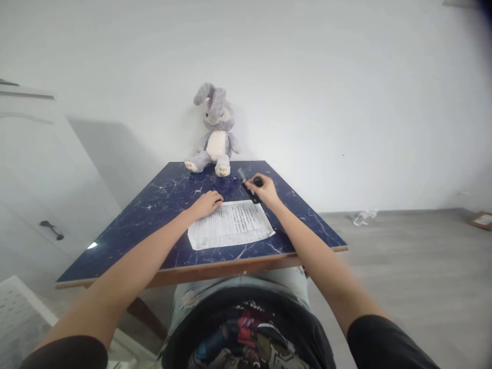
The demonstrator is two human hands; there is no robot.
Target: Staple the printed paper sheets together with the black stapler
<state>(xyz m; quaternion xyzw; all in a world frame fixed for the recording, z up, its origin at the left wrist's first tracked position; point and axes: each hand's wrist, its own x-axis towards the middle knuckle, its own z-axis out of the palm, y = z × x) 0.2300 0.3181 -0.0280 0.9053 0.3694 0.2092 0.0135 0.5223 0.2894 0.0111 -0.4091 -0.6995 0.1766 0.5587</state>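
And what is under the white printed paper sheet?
The white printed paper sheet lies on the dark-blue marble-patterned tabletop, visible along its edges; whatever the sheet itself covers can't be seen.

Black object (252,196) blurred, partly covered by fingers of right hand (267,191); its kind cannot be told. Print on paper sheet (235,225) too small to be read. Sheet's far left corner covered by left hand (206,204). White cabinet (34,169) cut off by left edge. Shirt print (246,338) cut off at bottom. Clear item (363,218) on floor too small to be identified. Brown-edged item (482,220) cut off by right edge.
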